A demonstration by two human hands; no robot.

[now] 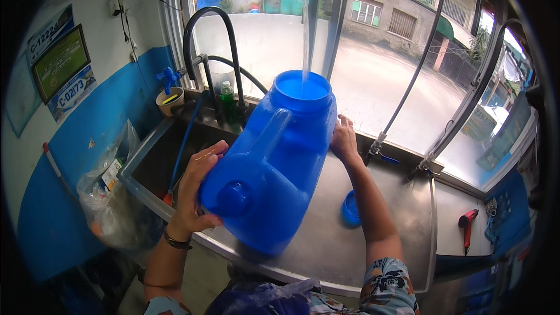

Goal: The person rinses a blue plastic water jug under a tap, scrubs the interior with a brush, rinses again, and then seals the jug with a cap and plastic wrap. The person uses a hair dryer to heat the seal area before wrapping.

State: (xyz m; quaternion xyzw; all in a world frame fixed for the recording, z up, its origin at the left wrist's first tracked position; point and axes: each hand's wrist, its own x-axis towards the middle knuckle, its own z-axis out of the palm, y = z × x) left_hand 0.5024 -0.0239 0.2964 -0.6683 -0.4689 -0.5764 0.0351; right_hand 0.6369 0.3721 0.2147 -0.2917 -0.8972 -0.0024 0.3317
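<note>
A large blue plastic water jug [280, 170] with a moulded handle stands before me over the steel counter. Its wide mouth is uncapped, and a stream of water [305, 30] falls into it from above. A small blue cap [234, 198] closes the spout at its near left. My left hand [199, 188] holds the near left side, fingers spread along the wall. On the far right side, my right hand [344, 138] rests against the jug below its neck; part of that hand is hidden behind it. A round blue lid [351, 211] lies on the counter beside my right forearm.
At left is a steel sink basin [151, 157] with a black gooseneck faucet [212, 11], a green bottle [227, 92] and a blue-handled brush [186, 140]. A plastic bag [105, 197] hangs beside it. A red heat gun [468, 227] lies at right. Valved pipes [379, 144] rise by the window.
</note>
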